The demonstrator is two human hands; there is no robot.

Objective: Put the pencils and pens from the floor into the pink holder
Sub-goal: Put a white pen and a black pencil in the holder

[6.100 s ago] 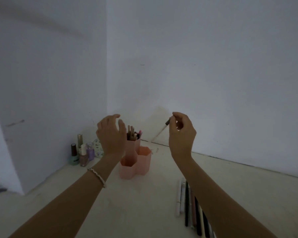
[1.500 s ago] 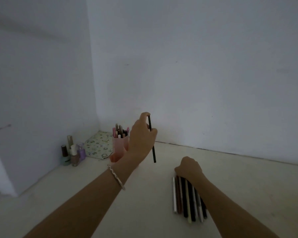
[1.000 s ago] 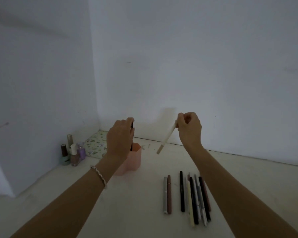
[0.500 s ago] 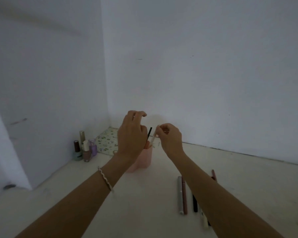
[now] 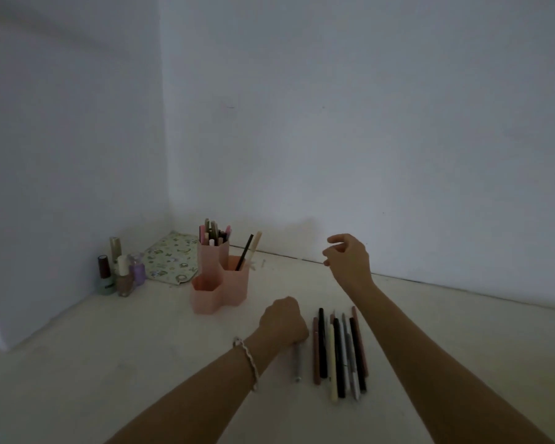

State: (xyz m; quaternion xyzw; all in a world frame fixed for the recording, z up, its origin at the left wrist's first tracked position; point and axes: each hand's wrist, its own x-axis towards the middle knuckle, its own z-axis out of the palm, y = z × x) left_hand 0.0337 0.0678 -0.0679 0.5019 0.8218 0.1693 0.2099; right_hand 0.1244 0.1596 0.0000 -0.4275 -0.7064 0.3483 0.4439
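The floor (image 5: 141, 363) carries all items. The pink holder (image 5: 220, 283) stands left of centre, near the wall corner. Its tall rear cell is packed with upright pens, and its middle cell holds a black pencil (image 5: 244, 253) and a cream pen (image 5: 254, 248) that lean toward the upper right. The row of pens and pencils (image 5: 340, 350) lies at lower centre, side by side, long axes running from the lower edge of the frame toward the wall, likely so that each one can be picked singly. The right hand (image 5: 348, 259) hangs in the air right of the holder, grip loosely open and empty. The left hand (image 5: 284, 322) is down left of the row, grip curled over the far end of the grey pen (image 5: 298, 360), which lies parallel to the row.
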